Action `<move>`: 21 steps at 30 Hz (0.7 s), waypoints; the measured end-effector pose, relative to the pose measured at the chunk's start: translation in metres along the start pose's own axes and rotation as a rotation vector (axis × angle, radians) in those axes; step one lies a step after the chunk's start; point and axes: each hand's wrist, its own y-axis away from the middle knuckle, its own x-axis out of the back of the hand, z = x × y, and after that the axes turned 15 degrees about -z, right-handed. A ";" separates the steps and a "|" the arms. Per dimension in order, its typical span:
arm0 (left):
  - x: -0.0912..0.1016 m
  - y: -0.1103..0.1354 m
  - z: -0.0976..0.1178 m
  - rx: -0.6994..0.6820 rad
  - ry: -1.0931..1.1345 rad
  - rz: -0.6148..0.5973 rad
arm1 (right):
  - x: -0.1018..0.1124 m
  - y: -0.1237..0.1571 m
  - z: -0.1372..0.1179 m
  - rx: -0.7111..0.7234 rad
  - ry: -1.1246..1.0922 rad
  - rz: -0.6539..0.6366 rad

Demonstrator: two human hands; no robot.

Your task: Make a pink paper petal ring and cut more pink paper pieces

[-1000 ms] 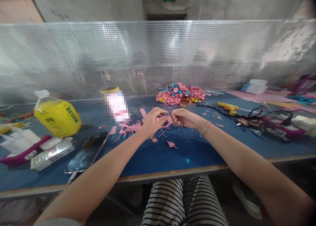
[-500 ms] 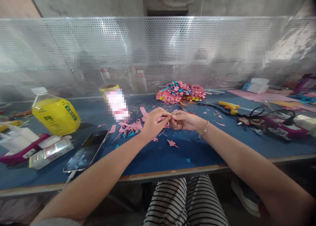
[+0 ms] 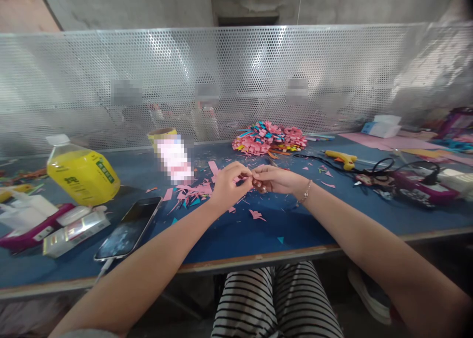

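Head view: our left hand [image 3: 228,184], beside pink scraps [image 3: 202,188], and right hand [image 3: 278,179] pinch, contents unclear; we should press lightly

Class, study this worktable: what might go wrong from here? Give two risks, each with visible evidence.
1. The left forearm might nudge the phone, which lies close beside it near the table's front edge.
2. The left hand and right hand meet at the fingertips beside loose pink scraps; anything small slipping from them could get lost there.
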 end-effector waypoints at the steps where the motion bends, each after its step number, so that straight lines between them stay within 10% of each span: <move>1: 0.000 0.000 0.000 0.012 -0.002 -0.004 | 0.000 0.000 0.000 -0.004 0.006 0.006; 21: 0.003 0.001 -0.003 0.022 -0.046 -0.037 | -0.002 0.005 -0.008 0.012 0.081 0.070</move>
